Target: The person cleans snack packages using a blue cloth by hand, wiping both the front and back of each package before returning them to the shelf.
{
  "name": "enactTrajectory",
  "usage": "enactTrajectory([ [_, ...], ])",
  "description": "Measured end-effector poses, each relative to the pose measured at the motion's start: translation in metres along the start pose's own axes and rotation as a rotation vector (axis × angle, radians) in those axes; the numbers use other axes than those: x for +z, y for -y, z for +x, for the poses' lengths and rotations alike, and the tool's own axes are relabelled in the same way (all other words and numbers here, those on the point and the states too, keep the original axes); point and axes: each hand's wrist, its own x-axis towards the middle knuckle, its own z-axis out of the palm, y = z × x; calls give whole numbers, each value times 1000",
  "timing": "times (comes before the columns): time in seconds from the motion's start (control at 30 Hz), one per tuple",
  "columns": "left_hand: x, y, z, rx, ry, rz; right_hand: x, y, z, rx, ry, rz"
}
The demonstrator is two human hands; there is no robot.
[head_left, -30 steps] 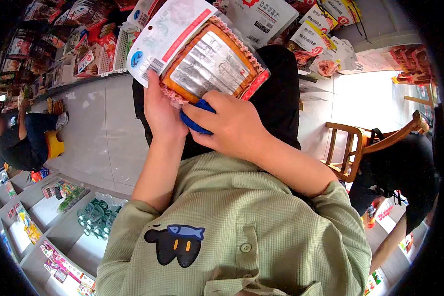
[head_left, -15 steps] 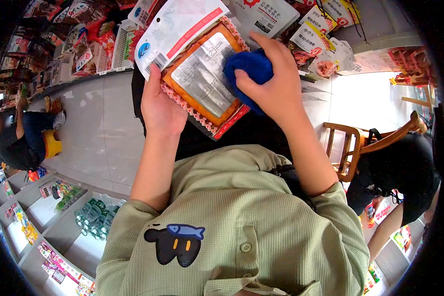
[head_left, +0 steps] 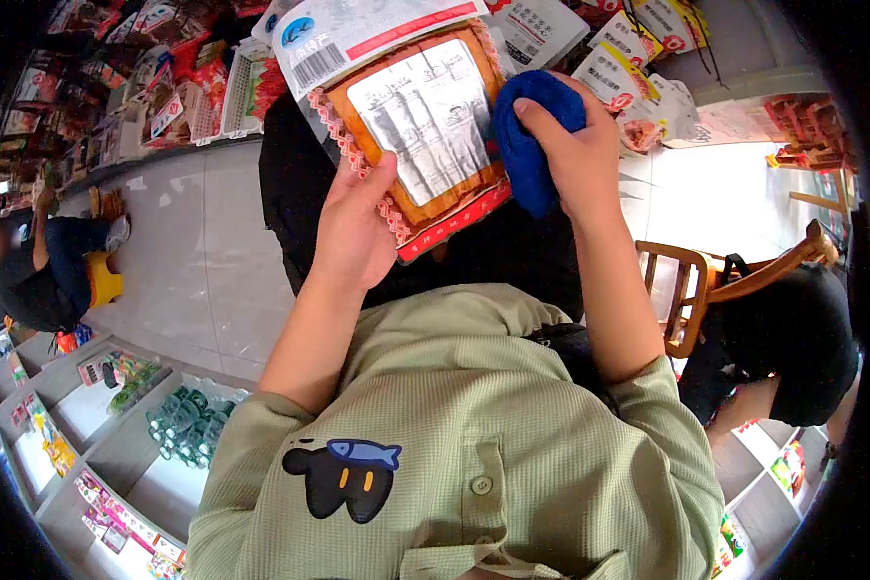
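My left hand (head_left: 358,217) grips the lower left edge of a flat food package (head_left: 425,126), its thumb on the front. The package has a white top with a barcode, an orange-brown middle with a silver-white label, and a red strip along the bottom. It is held slightly tilted. My right hand (head_left: 580,140) holds a bunched blue cloth (head_left: 536,135), thumb on top, at the right edge of the package. The far fingers of both hands are partly hidden.
Shelves with packaged goods (head_left: 174,106) and a white basket (head_left: 245,92) lie ahead. A person (head_left: 43,261) sits on a yellow stool (head_left: 103,280) at left. At right are a wooden chair (head_left: 681,300) and another person (head_left: 783,338). Bottled goods (head_left: 188,425) stand lower left.
The package has turned a little and shifted right in my left hand, whose thumb now sits lower on it. My right hand has moved the cloth right, from the label to the package's edge.
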Motion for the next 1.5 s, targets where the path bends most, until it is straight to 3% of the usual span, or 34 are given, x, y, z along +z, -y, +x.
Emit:
enactTrajectory([
  [0.07, -3, -2, 3, 39, -2, -73, -1, -1, 1, -97, -34, -84],
  [0.13, -7, -8, 7, 47, 31, -145, -2, -2, 4, -498, -77, -363],
  [0.23, -8, -11, 10, 37, 56, -216, 10, 5, -7, -493, -36, -381],
  [0.37, -10, -10, 14, 58, 57, -287, 39, 21, -43, -639, 124, -410],
  [0.43, -13, -8, 15, 67, 43, -283, 46, 20, -50, -621, 170, -360],
  [0.5, -13, -9, 15, 57, -16, -281, 51, 32, -66, -637, 379, -336],
  [0.67, -16, -11, 14, 22, -91, -230, 52, 38, -67, -679, 456, -265],
  [0.8, -13, -14, 17, 146, -20, -170, 46, 39, -62, -629, 596, -52],
  [0.83, -2, -19, 17, 212, -91, -71, 47, 42, -49, -684, 598, -48],
  [0.93, -2, -29, 25, 219, -54, -62, 30, 43, -24, -734, 367, -68],
  [0.97, -8, -28, 16, 160, -82, -48, 27, 49, -31, -661, 419, -65],
  [1.03, -6, -31, 32, 250, -153, -40, 19, 38, -2, -736, 266, -93],
  [1.1, -5, -35, 19, 199, -204, 38, 12, 50, -9, -688, 289, -121],
  [1.13, -2, -46, 38, 283, -142, 27, 11, 52, 12, -692, 230, -102],
  [1.17, -9, -40, 25, 253, -181, 66, 2, 48, -4, -564, 205, -81],
  [1.23, -8, -47, 42, 342, -134, 81, -10, 47, 17, -589, 123, -71],
  [1.27, -13, -43, 24, 273, -189, 111, -13, 50, 3, -547, 101, -105],
  [1.33, -8, -50, 31, 301, -158, 141, -19, 48, 24, -574, 105, -71],
  [1.4, -17, -44, 15, 202, -171, 139, -28, 41, 13, -427, 161, -18],
  [1.43, -17, -50, 28, 172, -127, 139, -25, 45, 26, -487, 150, -12],
  [1.5, -20, -46, 24, 147, -123, 161, -26, 44, 20, -285, 290, 86],
])
